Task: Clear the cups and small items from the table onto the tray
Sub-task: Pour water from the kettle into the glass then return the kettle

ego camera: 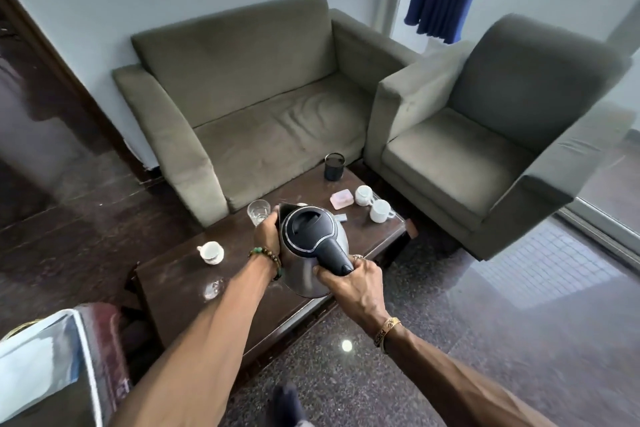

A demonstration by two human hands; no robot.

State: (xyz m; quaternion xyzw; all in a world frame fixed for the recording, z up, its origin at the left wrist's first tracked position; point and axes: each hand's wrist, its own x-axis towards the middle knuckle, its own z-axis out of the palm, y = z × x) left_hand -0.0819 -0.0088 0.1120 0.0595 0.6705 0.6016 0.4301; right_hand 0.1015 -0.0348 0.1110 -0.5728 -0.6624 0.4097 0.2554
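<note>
I hold a steel electric kettle (304, 253) with a black lid above the dark wooden coffee table (180, 281). My right hand (349, 282) grips its black handle. My left hand (268, 234) wraps around the kettle's left side. On the table stand a clear glass (258, 211) just beyond my left hand, a patterned teacup (211, 252) at the left, two white cups (363, 194) (380, 210) at the far right, a pink box (341, 198) beside them, and a dark mesh holder (334, 166) at the far end. A small clear glass object (212, 288) sits near the front.
A grey two-seat sofa (263, 107) stands behind the table and a grey armchair (485, 135) to its right. A white-rimmed tray-like surface (41, 367) shows at the lower left corner. The polished stone floor (485, 322) stretches to the right.
</note>
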